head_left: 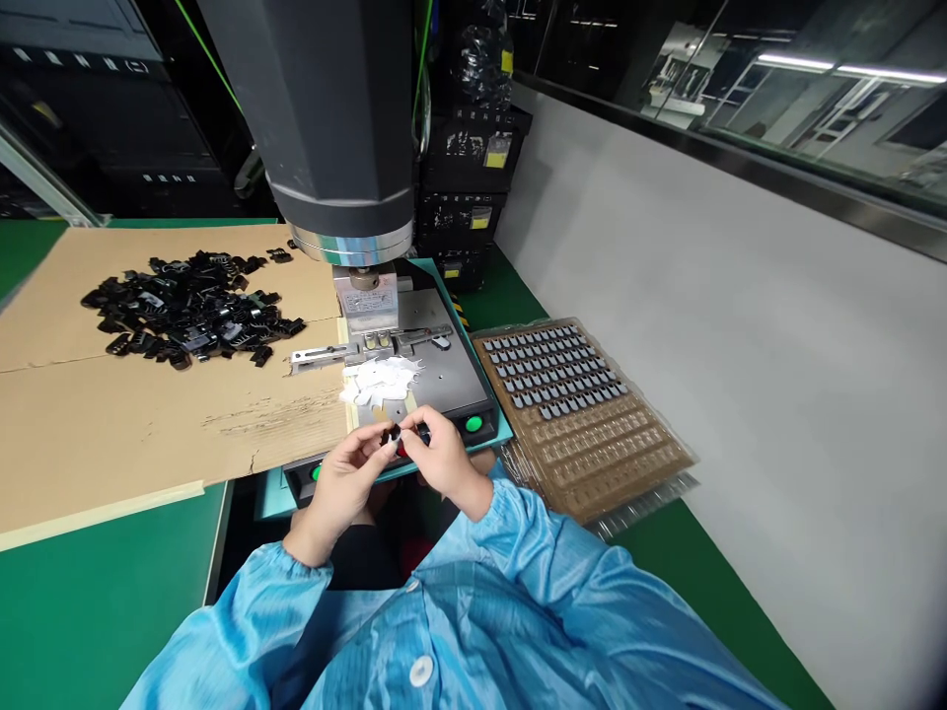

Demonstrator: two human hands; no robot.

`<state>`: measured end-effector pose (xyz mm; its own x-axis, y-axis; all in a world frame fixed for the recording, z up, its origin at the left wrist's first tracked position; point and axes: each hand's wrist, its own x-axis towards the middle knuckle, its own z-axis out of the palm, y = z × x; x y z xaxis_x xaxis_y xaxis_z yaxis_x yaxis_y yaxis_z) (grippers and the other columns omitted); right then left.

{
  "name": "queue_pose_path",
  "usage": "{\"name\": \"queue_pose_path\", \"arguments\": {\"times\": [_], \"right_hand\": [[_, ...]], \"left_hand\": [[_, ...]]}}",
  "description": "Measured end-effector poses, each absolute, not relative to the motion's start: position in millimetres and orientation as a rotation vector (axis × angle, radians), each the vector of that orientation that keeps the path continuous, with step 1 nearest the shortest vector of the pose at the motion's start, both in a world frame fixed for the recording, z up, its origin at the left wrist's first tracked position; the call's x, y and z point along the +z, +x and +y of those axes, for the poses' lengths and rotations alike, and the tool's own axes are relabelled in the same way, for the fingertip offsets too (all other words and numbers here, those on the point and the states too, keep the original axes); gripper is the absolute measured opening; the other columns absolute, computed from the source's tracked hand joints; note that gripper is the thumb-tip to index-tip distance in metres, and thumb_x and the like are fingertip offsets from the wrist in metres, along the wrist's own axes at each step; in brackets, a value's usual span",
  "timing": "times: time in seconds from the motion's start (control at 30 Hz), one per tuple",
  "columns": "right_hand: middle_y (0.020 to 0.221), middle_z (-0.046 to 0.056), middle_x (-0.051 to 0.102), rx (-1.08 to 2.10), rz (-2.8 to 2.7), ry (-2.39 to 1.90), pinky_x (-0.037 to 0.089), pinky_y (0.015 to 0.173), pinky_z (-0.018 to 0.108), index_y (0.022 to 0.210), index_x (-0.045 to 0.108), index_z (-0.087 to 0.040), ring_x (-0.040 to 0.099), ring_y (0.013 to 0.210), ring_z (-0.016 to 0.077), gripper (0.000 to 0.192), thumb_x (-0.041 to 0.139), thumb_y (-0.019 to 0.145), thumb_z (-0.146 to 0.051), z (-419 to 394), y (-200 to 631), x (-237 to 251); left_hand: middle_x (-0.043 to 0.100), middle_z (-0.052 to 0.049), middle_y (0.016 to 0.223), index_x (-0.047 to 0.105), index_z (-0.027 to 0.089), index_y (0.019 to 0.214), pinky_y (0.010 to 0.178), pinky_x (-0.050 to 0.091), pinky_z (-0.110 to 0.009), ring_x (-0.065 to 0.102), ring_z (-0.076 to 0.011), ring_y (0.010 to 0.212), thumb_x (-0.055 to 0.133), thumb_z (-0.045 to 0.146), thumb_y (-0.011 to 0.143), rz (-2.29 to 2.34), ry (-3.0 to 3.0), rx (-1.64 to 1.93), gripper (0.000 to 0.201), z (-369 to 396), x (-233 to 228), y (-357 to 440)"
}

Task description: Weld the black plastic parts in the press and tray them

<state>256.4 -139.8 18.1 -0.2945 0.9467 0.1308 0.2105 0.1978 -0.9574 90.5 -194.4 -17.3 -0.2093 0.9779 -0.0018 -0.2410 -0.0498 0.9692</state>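
My left hand (344, 483) and my right hand (444, 456) meet in front of the press base, both pinching one small black plastic part (391, 435) between their fingertips. Just beyond the hands lies a heap of small white pieces (381, 380) on the grey machine plate (451, 380). A green button (473, 424) sits on the plate's front edge beside my right hand. Both arms wear light blue sleeves.
A big grey press head (332, 128) hangs over a metal fixture (366, 340). A pile of black plastic parts (192, 308) lies on brown cardboard (110, 414) at left. A brown tray (577, 414) with rows of small grey parts sits at right. A grey wall runs along the right.
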Motion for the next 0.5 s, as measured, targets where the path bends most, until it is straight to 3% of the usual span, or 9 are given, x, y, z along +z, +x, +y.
{"name": "queue_pose_path", "arguments": {"times": [0.23,0.37,0.5], "right_hand": [[0.086,-0.001,0.072,1.155,-1.668,-1.170,0.051,0.077,0.031,0.089,0.067,-0.023,0.067,0.081,0.0185,0.005,0.064,0.088,-0.027,-138,257,13],[0.084,-0.002,0.072,1.167,-1.668,-1.177,0.049,0.072,0.030,0.088,0.067,-0.023,0.066,0.077,0.0179,0.004,0.064,0.087,-0.025,-137,257,10],[0.088,0.000,0.073,1.180,-1.639,-1.149,0.054,0.081,0.031,0.090,0.067,-0.023,0.069,0.086,0.0190,0.006,0.061,0.089,-0.023,-138,257,6]], "left_hand": [[0.072,-0.007,0.121,0.084,0.028,0.117,0.085,0.059,-0.028,0.066,-0.0169,0.097,0.090,0.039,0.087,1.186,1.197,1.506,0.032,-195,-19,90],[0.071,-0.008,0.124,0.083,0.028,0.118,0.087,0.059,-0.029,0.067,-0.0187,0.102,0.089,0.038,0.088,1.186,1.220,1.484,0.032,-195,-22,89],[0.073,-0.008,0.120,0.082,0.026,0.113,0.090,0.061,-0.032,0.070,-0.0196,0.101,0.090,0.041,0.086,1.194,1.185,1.472,0.032,-195,-22,90]]}}
